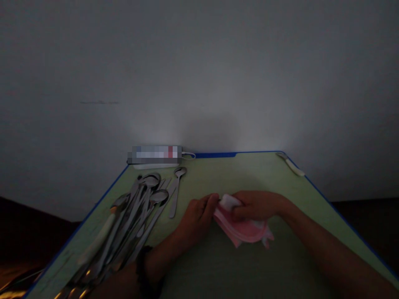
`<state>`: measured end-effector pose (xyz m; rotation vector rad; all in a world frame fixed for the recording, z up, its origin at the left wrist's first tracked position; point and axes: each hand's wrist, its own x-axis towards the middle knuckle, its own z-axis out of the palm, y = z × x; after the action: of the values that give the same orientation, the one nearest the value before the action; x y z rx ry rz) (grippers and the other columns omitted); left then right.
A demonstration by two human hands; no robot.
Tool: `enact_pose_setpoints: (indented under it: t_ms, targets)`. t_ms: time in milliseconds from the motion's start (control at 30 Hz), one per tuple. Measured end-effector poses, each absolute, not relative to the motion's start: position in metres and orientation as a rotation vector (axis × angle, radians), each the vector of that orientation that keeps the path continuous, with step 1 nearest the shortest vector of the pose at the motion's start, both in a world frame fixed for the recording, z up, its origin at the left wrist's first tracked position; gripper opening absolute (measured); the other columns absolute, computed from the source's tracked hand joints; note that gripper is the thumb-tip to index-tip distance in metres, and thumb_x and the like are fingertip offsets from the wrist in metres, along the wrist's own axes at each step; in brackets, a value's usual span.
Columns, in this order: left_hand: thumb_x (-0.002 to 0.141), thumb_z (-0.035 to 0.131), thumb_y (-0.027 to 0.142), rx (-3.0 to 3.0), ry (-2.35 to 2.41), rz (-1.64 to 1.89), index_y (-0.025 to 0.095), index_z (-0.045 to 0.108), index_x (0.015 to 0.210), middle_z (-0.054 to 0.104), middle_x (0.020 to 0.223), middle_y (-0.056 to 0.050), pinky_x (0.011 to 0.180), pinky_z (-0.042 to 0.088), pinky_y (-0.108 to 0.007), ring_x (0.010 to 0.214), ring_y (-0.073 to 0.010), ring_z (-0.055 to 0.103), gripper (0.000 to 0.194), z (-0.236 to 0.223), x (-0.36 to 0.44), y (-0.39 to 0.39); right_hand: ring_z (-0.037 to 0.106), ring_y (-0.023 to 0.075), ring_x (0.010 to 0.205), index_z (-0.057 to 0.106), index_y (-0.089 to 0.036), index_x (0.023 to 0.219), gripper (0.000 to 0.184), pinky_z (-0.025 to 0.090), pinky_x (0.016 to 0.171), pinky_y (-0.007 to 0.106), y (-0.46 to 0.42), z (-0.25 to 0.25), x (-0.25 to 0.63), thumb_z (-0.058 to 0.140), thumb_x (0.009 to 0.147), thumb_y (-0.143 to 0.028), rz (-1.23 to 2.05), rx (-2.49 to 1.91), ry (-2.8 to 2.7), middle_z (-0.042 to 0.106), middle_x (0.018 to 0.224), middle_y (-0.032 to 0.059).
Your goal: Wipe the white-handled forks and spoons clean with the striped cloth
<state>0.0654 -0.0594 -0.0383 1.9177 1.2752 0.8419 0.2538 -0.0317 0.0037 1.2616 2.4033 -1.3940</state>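
Note:
My right hand (257,205) is closed on a pink and white cloth (246,231), pinching a fold of it while its loose edge hangs down over the table. Close beside it, touching or almost touching the cloth's left edge, my left hand (199,214) is closed with the thumb on top. What its fingers hold is hidden; a small dark bit shows between the hand and the cloth. Left of my left hand lies a heap of metal cutlery (140,216), mostly spoons. A single spoon (176,191) lies at the heap's right side.
The pale green table (224,270) has a blue edge and stands against a grey wall (249,83). A blurred-out box-like object (156,154) with a white cable (188,155) is at the back left. A white-handled utensil (291,165) lies at the back right corner.

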Motion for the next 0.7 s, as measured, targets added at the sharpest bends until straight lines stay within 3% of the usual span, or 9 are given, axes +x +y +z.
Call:
enact_pose_setpoints:
  t_ms: [133, 233, 400, 533, 700]
  targets:
    - [0.09, 0.031, 0.039, 1.877, 1.312, 0.852, 0.017, 0.05, 0.058, 0.049, 0.052, 0.004, 0.05, 0.033, -0.022, 0.05, -0.0118, 0.046, 0.043, -0.036, 0.066, -0.058, 0.046, 0.0104, 0.065, 0.054, -0.017, 0.092, 0.03, 0.037, 0.055, 0.021, -0.028, 0.012, 0.261, 0.042, 0.084, -0.043, -1.492, 1.287, 2.583, 0.055, 0.08, 0.0015]
    - [0.09, 0.03, 0.04, 1.867, 1.323, 0.847, 0.017, 0.053, 0.059, 0.054, 0.054, 0.002, 0.051, 0.035, -0.022, 0.051, -0.0124, 0.049, 0.045, -0.037, 0.066, -0.058, 0.043, 0.01, 0.062, 0.055, -0.015, 0.084, 0.039, 0.035, 0.053, 0.021, -0.024, 0.013, 0.267, 0.034, 0.086, -0.049, -1.416, 1.328, 2.675, 0.052, 0.073, 0.0013]
    - [0.091, 0.028, 0.041, 1.815, 1.295, 0.812, 0.015, 0.063, 0.078, 0.065, 0.066, -0.002, 0.055, 0.039, -0.023, 0.059, -0.0154, 0.058, 0.045, -0.04, 0.065, -0.058, 0.039, 0.0073, 0.055, 0.055, -0.013, 0.077, 0.04, 0.03, 0.048, 0.019, -0.024, 0.016, 0.269, 0.036, 0.087, -0.047, -1.351, 1.164, 2.706, 0.047, 0.063, -0.0018]
    - [0.09, 0.031, 0.037, 1.89, 1.317, 0.844, 0.016, 0.06, 0.07, 0.062, 0.061, -0.001, 0.053, 0.038, -0.021, 0.056, -0.0141, 0.056, 0.04, -0.036, 0.065, -0.06, 0.041, 0.0077, 0.054, 0.053, -0.013, 0.068, 0.047, 0.031, 0.05, 0.021, -0.031, 0.017, 0.259, 0.029, 0.088, -0.048, -1.216, 1.129, 2.672, 0.05, 0.06, -0.0006]
    - [0.088, 0.03, 0.033, 2.003, 1.296, 0.888, 0.019, 0.05, 0.06, 0.051, 0.052, 0.002, 0.048, 0.033, -0.021, 0.048, -0.0119, 0.048, 0.038, -0.033, 0.065, -0.064, 0.042, 0.0077, 0.054, 0.055, -0.013, 0.073, 0.043, 0.029, 0.048, 0.02, -0.037, 0.016, 0.249, 0.034, 0.086, -0.048, -1.221, 1.094, 2.647, 0.052, 0.063, -0.0002]
